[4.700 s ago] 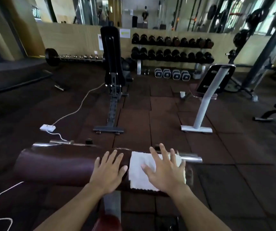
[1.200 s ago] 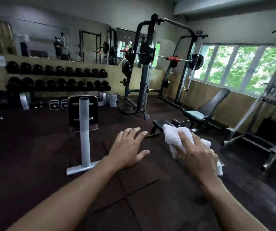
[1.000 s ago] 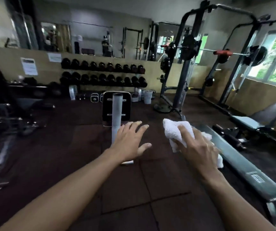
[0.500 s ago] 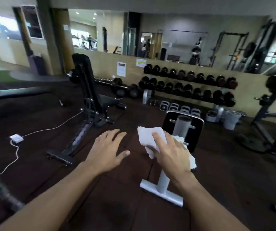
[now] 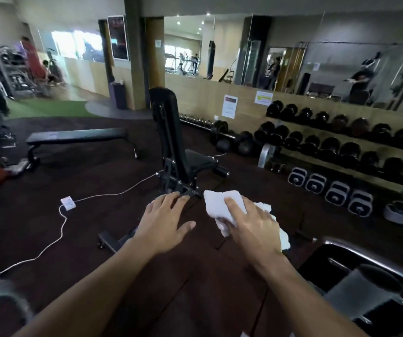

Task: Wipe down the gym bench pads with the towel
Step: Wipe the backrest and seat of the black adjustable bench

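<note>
We hold both arms out in front of us above the dark rubber floor (image 5: 49,227). Our right hand (image 5: 254,226) has its grip closed around the white towel (image 5: 219,203), which is bunched up and carried in the air, touching no pad. Our left hand (image 5: 165,220) hovers beside it with fingers spread, its grip open and empty. Ahead stands the black adjustable bench (image 5: 173,142), its backrest upright; a flat bench (image 5: 74,137) sits farther left. Dumbbell racks (image 5: 341,144) line the wall to the right.
</note>
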Motion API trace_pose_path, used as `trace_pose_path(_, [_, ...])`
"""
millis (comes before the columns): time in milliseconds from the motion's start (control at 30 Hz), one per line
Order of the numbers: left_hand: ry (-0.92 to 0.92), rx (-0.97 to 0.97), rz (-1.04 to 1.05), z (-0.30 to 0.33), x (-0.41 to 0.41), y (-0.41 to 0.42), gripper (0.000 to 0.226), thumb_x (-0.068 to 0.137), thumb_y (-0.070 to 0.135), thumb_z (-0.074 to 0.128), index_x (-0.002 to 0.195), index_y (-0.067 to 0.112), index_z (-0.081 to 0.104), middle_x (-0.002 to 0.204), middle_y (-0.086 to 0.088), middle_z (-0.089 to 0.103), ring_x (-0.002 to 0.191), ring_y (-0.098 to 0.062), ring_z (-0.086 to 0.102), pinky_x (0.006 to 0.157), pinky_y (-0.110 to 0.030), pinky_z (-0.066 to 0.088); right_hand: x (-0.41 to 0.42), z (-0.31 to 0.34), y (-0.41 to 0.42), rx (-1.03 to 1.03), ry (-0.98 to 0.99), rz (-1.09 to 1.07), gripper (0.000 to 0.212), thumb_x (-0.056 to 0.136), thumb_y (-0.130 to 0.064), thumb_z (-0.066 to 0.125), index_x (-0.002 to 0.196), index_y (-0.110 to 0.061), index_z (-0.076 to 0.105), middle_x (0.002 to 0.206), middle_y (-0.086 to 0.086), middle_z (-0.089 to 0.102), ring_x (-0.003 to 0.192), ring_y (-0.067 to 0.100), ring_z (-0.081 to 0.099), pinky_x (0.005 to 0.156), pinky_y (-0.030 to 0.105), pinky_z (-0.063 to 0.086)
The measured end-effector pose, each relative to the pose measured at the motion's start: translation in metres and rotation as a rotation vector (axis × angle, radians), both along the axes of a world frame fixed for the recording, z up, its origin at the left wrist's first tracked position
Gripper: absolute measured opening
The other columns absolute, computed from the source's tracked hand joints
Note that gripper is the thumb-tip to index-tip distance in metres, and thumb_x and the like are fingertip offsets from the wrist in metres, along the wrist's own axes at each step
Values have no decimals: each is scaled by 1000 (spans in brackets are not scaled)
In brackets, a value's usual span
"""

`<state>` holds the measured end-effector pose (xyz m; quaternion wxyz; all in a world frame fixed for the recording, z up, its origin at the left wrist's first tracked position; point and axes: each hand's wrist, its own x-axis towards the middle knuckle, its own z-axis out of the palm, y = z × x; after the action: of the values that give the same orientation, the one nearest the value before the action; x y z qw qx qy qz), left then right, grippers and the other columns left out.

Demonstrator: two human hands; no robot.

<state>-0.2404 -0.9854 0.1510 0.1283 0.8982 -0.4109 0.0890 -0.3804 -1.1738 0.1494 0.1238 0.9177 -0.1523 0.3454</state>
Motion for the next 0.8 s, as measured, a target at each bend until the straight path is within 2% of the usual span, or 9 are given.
trace_pose_path(133, [-3,-2,45,-6,87,-65,74,93,66,43,153,27,27,158,1,27,145,-24,23,118,-41,23,99,-6,-69,-29,-66,82,39,81,-39,68,114,-19,73,91,8,68,59,29,65,49,38,51])
trace_pose_path(267, [7,-2,80,-17,181,-137,78,88,72,36,152,29,29,156,2,29,144,-24,25,117,-43,24,203,-17,-151,0,-86,120,44,75,-40,77,114,-19,73,90,8,69,60,29,65,49,37,50])
trace_pose_path(333, [33,4,105,-15,229,-176,77,88,71,38,152,30,27,158,3,27,145,-23,22,118,-43,23,260,-18,-195,28,-115,151,38,84,-41,66,113,-19,73,89,8,68,60,29,65,50,39,51])
trace_pose_path(400, [37,-3,119,-7,270,-211,81,85,73,34,152,29,28,158,3,27,145,-23,22,118,-43,24,306,-15,-231,57,-129,176,43,90,-45,49,114,-19,73,90,8,68,61,30,65,51,41,53])
trace_pose_path(433, [30,-7,125,-2,291,-229,81,84,73,34,152,29,29,157,3,29,145,-22,23,117,-43,25,329,-13,-249,66,-137,179,46,89,-47,47,114,-19,73,90,8,68,62,30,65,52,41,53])
trace_pose_path(567, [33,-17,108,10,376,-305,73,91,63,48,152,30,28,158,3,28,146,-22,22,118,-42,22,408,0,-314,67,-127,164,43,86,-52,61,113,-21,73,91,5,69,64,29,66,55,41,56])
trace_pose_path(700, [61,-21,81,-1,464,-390,74,93,64,47,154,31,22,161,5,21,148,-20,16,119,-41,19,498,-4,-395,52,-82,172,51,89,-56,45,118,-21,71,97,7,70,70,29,68,60,43,59])
trace_pose_path(800, [79,-29,43,-17,535,-450,74,93,64,45,155,32,19,162,4,18,149,-21,14,120,-42,17,565,-10,-454,10,-45,130,49,89,-55,51,119,-21,71,101,9,71,72,30,70,61,44,58])
